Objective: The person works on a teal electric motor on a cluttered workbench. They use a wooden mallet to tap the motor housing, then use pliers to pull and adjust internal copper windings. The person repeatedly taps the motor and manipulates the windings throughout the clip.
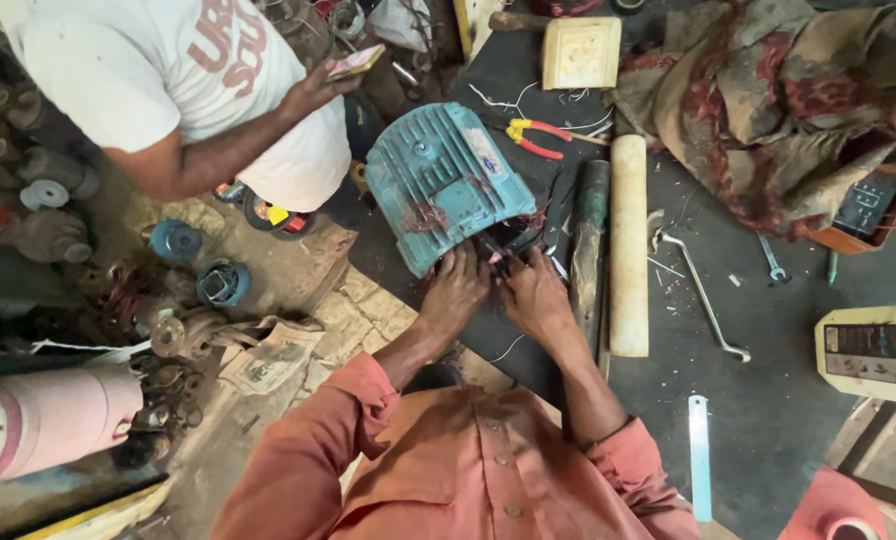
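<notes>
A teal, ribbed cast-metal electric motor housing [446, 183] lies on its side on the dark bench [768, 400], its open end turned toward the person in the orange shirt. Both hands work at that opening: the left hand [455, 290] rests on the lower edge of the housing with its fingers curled in toward the copper-coloured windings [516, 238], and the right hand [531, 297] sits just beside it, fingers pinched around something small and dark at the mouth; whether that is a wire or a slim tool cannot be told. The end cover is already off and the winding ends lie exposed, so the work appears to be midway, with the motor open and nothing yet closed up. Red-and-yellow-handled pliers [536, 137] lie behind the motor, a pale wooden cylinder [628, 245] to its right, and a bent metal rod [703, 295] beyond that. Another person in a white shirt [168, 70] stands at the upper left.
</notes>
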